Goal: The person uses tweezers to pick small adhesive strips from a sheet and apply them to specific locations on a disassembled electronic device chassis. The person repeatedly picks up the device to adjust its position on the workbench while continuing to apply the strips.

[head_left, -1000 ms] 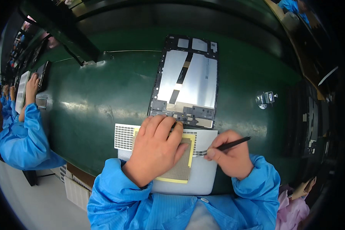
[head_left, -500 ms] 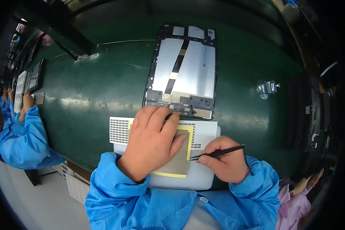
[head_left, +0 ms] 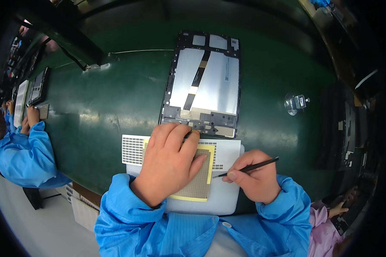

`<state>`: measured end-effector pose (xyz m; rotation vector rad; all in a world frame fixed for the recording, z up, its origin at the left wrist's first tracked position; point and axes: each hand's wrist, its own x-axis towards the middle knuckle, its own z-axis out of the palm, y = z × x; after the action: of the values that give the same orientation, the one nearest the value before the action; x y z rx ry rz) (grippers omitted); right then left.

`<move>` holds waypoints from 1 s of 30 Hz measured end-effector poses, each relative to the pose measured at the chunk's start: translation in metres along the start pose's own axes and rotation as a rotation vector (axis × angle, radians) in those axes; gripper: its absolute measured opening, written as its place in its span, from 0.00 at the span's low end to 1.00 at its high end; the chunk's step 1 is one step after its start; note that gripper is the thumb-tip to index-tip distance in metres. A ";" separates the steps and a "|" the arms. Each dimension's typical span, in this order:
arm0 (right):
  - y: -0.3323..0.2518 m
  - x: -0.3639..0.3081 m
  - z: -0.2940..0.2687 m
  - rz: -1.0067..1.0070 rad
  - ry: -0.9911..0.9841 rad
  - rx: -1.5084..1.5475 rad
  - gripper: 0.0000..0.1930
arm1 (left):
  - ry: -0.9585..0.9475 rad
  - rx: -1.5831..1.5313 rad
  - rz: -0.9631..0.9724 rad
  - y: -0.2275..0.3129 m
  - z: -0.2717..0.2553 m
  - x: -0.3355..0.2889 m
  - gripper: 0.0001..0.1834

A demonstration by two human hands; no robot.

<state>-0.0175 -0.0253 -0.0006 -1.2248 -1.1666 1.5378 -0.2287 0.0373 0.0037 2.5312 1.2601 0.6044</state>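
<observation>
The left hand (head_left: 171,165) lies flat, fingers spread, pressing a yellow-bordered mesh sheet (head_left: 198,185) onto a white tray (head_left: 224,195). The right hand (head_left: 255,177) pinches thin black tweezers (head_left: 246,168) — tips resting just beside the sheet's right edge. A perforated white sticker sheet (head_left: 133,150) juts out leftward. Beyond the fingertips lies an opened tablet frame (head_left: 203,85) — metallic, dark-rimmed — on the glossy green table (head_left: 103,111), with bare surface either side.

Tablet frame (head_left: 203,85) behind sticker sheet (head_left: 199,184)

Glossy green table (head_left: 107,111); matt paper sticker sheet (head_left: 199,186).
</observation>
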 end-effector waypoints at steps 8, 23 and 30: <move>-0.026 0.072 0.012 -0.101 0.117 0.103 0.07 | 0.033 -0.031 0.007 -0.002 0.001 0.000 0.25; -0.009 0.076 0.005 -0.185 0.070 -0.149 0.08 | 0.026 -0.058 0.006 -0.002 0.000 -0.002 0.25; -0.010 0.074 0.005 -0.278 0.058 -0.361 0.07 | 0.028 -0.057 0.004 -0.002 -0.001 -0.001 0.25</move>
<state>-0.0353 0.0473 -0.0056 -1.2629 -1.5506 1.1104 -0.2311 0.0375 0.0033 2.4883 1.2289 0.6687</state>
